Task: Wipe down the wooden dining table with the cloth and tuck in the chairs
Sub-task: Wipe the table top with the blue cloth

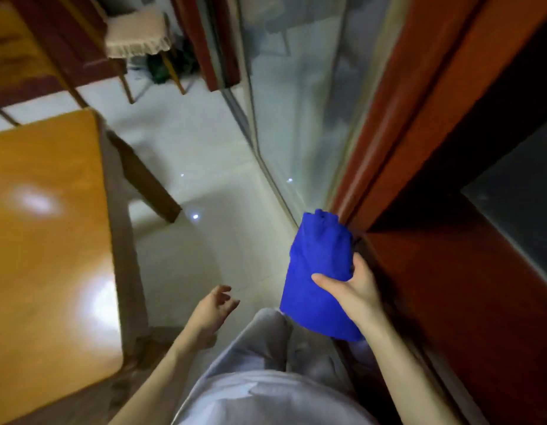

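Note:
The wooden dining table [48, 234] fills the left side, its glossy orange top catching light reflections. My right hand [350, 291] grips a bright blue cloth [315, 274], held in the air over the floor, to the right of the table and apart from it. My left hand [212, 308] hangs open between the table edge and my body, fingers loosely spread, holding nothing. A chair [137, 35] with a cream fringed seat cushion stands at the far top, beyond the table's far corner.
A reddish wooden door frame [419, 142] and cabinet run down the right side beside a glass panel [300, 96]. Pale floor tiles [211, 191] form a narrow aisle between table and glass. A dark green bundle [161, 69] lies under the chair.

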